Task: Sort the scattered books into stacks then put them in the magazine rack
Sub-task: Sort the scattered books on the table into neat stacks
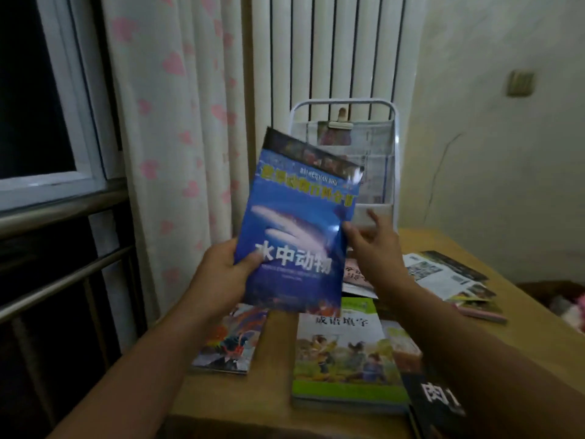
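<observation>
Gripping the blue book (pixel 297 223) by its lower left edge, my left hand (pixel 228 264) has its thumb across the cover and its fingers curled behind, so the book stands up, tilted, in the air above the table (pixel 221 397). I hold it low, I think, so the top edge is free to go into a pocket first. My right hand (pixel 376 245) is just right of the book, its fingers loosely spread; whether the thumb touches the book's edge I cannot tell. It looks ready to steady that side or reach on to the rack (pixel 345 160).

Beyond the book, the white rack stands at the far edge of the table, against the radiator (pixel 326 45). Its upper pockets already hold papers, one of them clipped.

Below my hands the table still carries books. A colourful one (pixel 228 340) lies near left, a green stack (pixel 345 356) near centre, a black one (pixel 440 403) at the near right under my forearm. More papers (pixel 443 274) are spread further right. So the sorting seems partly done and the filling barely begun.

A heart-print curtain (pixel 177 122) hangs to the left, beside a dark window (pixel 34 90).
</observation>
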